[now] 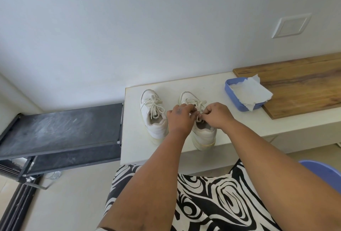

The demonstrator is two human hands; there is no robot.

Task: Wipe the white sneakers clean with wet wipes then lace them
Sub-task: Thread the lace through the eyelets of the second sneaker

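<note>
Two white sneakers stand side by side on the white table (136,149), toes toward the wall. The left sneaker (153,114) has its laces tied in a bow. Over the right sneaker (203,134) both my hands work on its cream laces (200,104). My left hand (180,118) pinches a lace with curled fingers, and my right hand (216,115) pinches the other lace end close beside it. The hands hide the middle of that shoe's lacing.
A blue tray (228,88) with white wipes (249,92) sits at the right on the table, beside a wooden board (299,86). A black shelf rack (60,129) stands left of the table. A blue chair edge (324,171) shows at lower right. The wall is close behind.
</note>
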